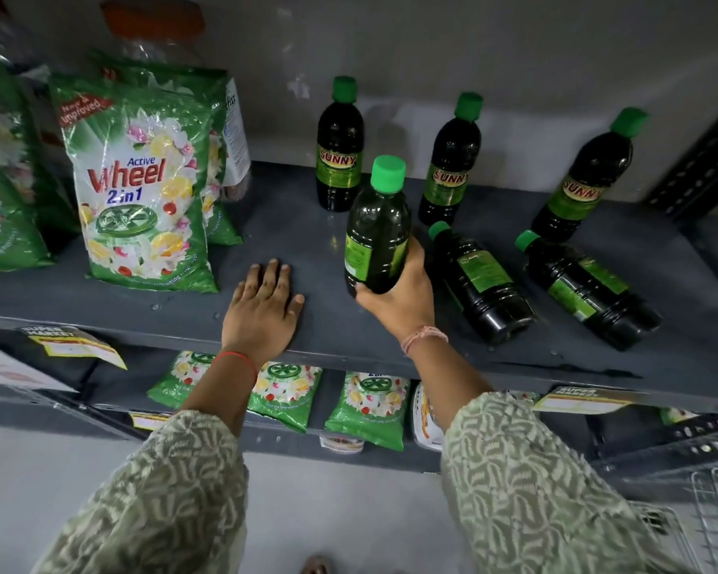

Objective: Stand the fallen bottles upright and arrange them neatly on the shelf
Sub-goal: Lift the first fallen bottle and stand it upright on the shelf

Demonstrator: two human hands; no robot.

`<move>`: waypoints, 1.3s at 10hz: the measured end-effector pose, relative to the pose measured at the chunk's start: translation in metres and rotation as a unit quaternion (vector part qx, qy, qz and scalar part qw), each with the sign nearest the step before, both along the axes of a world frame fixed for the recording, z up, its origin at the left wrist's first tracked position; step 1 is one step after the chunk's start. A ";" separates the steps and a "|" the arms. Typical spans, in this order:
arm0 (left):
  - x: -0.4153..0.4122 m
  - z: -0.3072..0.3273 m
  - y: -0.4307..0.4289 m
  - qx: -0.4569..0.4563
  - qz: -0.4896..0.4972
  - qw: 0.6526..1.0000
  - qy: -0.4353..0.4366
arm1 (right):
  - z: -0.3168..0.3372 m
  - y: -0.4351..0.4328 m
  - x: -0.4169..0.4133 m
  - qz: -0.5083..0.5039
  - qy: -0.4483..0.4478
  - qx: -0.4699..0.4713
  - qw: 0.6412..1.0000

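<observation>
The right hand (398, 300) wraps the base of a dark green plastic bottle with a green cap (376, 238), held upright over the grey metal shelf (291, 225). The left hand (262, 308) lies flat, fingers spread, near the shelf's front edge. Behind stand 3 upright bottles (339, 159); right of the held bottle lie 2 fallen bottles (479, 279).

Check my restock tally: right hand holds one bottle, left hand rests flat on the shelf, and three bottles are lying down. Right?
Not quite: only two bottles are lying down, as the head view shows. The right hand does hold one bottle, and the left hand rests flat on the shelf.
</observation>
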State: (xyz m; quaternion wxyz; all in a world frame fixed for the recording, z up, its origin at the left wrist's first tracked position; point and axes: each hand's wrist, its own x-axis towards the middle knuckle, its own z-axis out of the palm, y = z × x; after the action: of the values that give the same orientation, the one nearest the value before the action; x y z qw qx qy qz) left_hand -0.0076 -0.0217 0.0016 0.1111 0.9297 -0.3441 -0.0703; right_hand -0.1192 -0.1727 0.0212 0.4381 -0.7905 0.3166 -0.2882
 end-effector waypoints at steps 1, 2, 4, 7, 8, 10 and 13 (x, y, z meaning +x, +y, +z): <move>0.000 0.000 0.000 0.011 0.003 1.000 0.000 | -0.002 -0.003 -0.004 0.047 -0.020 0.067 0.996; -0.001 0.001 -0.001 0.010 0.002 1.000 -0.003 | -0.002 0.000 0.005 0.014 -0.016 0.016 1.000; 0.000 0.000 0.000 0.011 0.003 1.000 -0.007 | -0.007 -0.005 0.002 0.030 -0.042 0.071 0.996; -0.003 0.004 0.001 -0.018 0.008 1.000 -0.014 | -0.007 0.008 0.014 -0.042 -0.053 0.038 0.997; -0.003 0.004 0.001 -0.017 0.008 1.000 -0.012 | -0.012 -0.002 0.010 -0.018 -0.054 0.095 0.994; -0.003 0.004 0.001 -0.017 0.011 1.000 -0.015 | -0.016 -0.023 -0.001 0.108 -0.003 0.150 0.983; -0.002 0.003 0.001 -0.016 0.010 1.000 -0.011 | -0.005 -0.014 0.002 0.021 0.005 0.107 0.994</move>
State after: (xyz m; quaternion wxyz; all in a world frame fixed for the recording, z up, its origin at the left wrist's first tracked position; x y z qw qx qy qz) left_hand -0.0094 -0.0207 0.0049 0.1227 0.9319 -0.3370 -0.0540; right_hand -0.1169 -0.1864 0.0160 0.5249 -0.7468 0.3309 -0.2393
